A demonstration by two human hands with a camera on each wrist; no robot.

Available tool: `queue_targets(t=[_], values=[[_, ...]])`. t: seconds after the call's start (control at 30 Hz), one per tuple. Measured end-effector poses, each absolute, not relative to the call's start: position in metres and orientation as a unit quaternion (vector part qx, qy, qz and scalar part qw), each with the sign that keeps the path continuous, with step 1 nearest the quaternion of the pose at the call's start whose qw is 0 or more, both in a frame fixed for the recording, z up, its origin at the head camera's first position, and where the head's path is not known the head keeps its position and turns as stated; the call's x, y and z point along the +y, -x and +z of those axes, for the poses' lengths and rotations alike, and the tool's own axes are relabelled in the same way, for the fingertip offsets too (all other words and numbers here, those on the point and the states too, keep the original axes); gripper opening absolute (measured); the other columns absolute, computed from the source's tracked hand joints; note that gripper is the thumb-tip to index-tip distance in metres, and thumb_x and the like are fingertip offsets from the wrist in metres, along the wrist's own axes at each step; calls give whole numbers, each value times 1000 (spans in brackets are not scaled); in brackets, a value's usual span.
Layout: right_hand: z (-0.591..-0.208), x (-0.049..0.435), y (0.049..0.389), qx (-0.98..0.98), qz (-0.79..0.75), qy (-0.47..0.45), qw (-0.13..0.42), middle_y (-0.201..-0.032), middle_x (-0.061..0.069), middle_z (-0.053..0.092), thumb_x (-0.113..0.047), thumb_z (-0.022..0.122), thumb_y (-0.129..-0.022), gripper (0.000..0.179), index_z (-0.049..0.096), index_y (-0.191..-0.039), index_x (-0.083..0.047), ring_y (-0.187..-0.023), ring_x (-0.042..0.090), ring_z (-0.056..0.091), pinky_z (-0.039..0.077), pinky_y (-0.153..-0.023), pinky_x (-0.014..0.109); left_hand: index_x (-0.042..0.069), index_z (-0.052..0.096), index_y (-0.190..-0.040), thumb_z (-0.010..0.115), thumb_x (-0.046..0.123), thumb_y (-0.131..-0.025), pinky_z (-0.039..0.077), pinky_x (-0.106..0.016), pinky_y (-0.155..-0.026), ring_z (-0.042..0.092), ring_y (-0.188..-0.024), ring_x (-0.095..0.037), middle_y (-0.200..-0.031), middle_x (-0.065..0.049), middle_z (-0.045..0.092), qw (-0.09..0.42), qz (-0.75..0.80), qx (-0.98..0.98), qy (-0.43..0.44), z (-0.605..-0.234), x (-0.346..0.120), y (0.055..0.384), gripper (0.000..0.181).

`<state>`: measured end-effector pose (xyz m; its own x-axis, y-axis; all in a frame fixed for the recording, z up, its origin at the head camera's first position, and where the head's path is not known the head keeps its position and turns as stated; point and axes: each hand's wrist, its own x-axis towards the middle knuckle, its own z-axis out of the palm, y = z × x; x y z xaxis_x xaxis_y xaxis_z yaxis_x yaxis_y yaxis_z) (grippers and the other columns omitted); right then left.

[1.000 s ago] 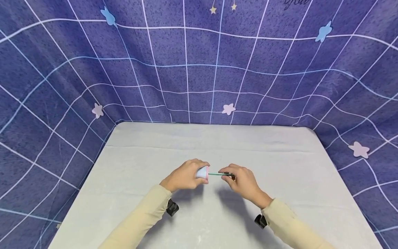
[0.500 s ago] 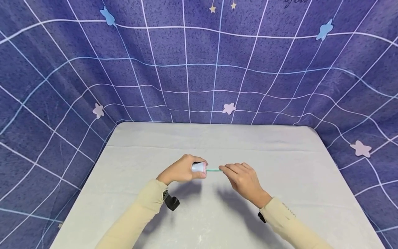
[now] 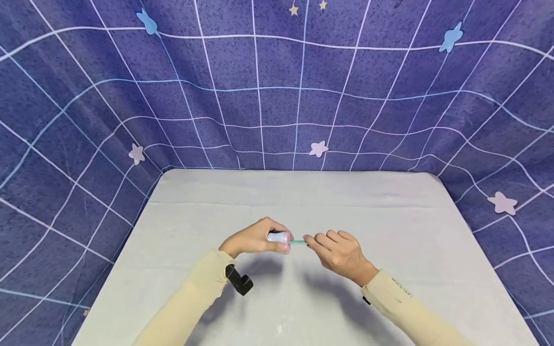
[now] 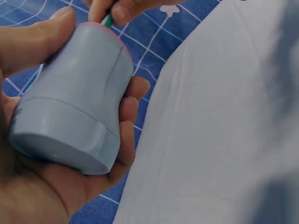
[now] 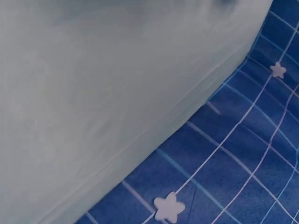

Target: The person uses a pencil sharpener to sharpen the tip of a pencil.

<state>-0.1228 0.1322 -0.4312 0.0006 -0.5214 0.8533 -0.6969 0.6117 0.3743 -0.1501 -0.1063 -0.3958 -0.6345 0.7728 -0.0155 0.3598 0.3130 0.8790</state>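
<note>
My left hand [image 3: 253,238] grips a pale blue-grey, waisted pencil sharpener [image 3: 276,237] with a pink end, held above the table and pointing right. In the left wrist view the thumb lies along one side of the sharpener [image 4: 74,98] and the fingers curl around the other. A thin green pencil [image 3: 297,242] has its tip in the sharpener's pink end. My right hand [image 3: 339,252] pinches the pencil close to that end; its far part is hidden behind the hand. Neither hand shows in the right wrist view.
A white cloth covers the table [image 3: 303,192] beneath both hands. Behind and along the sides hangs a blue-purple curtain [image 3: 277,110] with grid lines and stars. A black wrist camera [image 3: 239,280] sits under the left sleeve.
My right hand has rolled over the pencil, its knuckles now turned up and hiding the far end that showed earlier. The left hand and sharpener have shifted slightly left.
</note>
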Motion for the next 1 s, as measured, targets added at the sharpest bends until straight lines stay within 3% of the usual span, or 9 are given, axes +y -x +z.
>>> queue_targets(t=[0.1, 0.2, 0.33, 0.47, 0.6, 0.7, 0.77, 0.87, 1.0], values=[[-426, 129, 116, -746, 115, -433, 493, -63, -9, 54, -20, 51, -98, 28, 73, -84, -13, -46, 5, 38, 24, -41, 14, 3, 70, -99, 71, 17, -84, 46, -22, -69, 54, -73, -6, -85, -3, 67, 213, 440, 794, -360, -395, -107, 145, 21], [-421, 127, 108, -811, 177, -408, 379, -61, -9, 54, -20, 59, -93, 19, 74, -83, -14, -45, 1, 38, 25, -39, 12, 3, 69, -103, 73, 16, -82, 47, -22, -67, 54, -71, -6, -85, -2, 67, 184, 415, 817, -355, -396, -106, 141, 24], [-410, 130, 105, -888, 295, -324, 138, -66, -11, 64, -18, 70, -83, 7, 77, -84, -15, -46, -2, 36, 27, -42, 14, 4, 68, -106, 76, 14, -79, 47, -21, -62, 54, -67, -5, -84, -2, 67, 142, 381, 845, -346, -402, -101, 135, 30], [-403, 138, 116, -871, 419, -226, -123, -61, -5, 61, -11, 67, -86, 12, 77, -88, -5, -49, 2, 33, 28, -48, 19, 4, 66, -111, 78, 20, -77, 48, -21, -65, 55, -72, -7, -91, -3, 68, 89, 336, 871, -348, -414, -91, 125, 39], [-405, 148, 125, -805, 493, -207, -257, -51, -5, 42, -2, 59, -88, 18, 71, -91, 12, -49, 5, 33, 29, -51, 20, 2, 62, -119, 77, 28, -79, 50, -23, -74, 57, -86, -11, -103, -6, 67, 32, 277, 885, -372, -422, -82, 117, 50], [-407, 153, 127, -799, 492, -227, -261, -53, -5, 45, -2, 58, -90, 19, 71, -90, 11, -49, 4, 34, 29, -50, 19, 1, 61, -120, 76, 29, -80, 50, -25, -76, 58, -88, -13, -104, -6, 67, 10, 254, 886, -388, -423, -80, 116, 51], [-410, 152, 126, -817, 473, -240, -227, -57, -6, 49, -6, 59, -90, 17, 72, -90, 6, -50, 2, 36, 30, -49, 18, 2, 61, -119, 76, 29, -79, 49, -24, -74, 57, -87, -13, -102, -5, 67, 1, 245, 887, -391, -420, -82, 117, 50], [-414, 148, 121, -862, 418, -261, -117, -65, -7, 57, -14, 65, -88, 11, 72, -93, -7, -52, -1, 41, 34, -49, 18, 1, 62, -117, 77, 28, -78, 49, -25, -73, 57, -86, -13, -101, -5, 68, -8, 238, 890, -389, -414, -85, 120, 49], [-421, 143, 114, -895, 308, -311, 90, -77, -8, 65, -16, 72, -82, 16, 66, -97, -14, -57, -1, 51, 40, -50, 17, 1, 62, -119, 76, 30, -79, 50, -27, -74, 58, -87, -13, -103, -7, 68, -4, 235, 894, -381, -407, -90, 125, 51]])
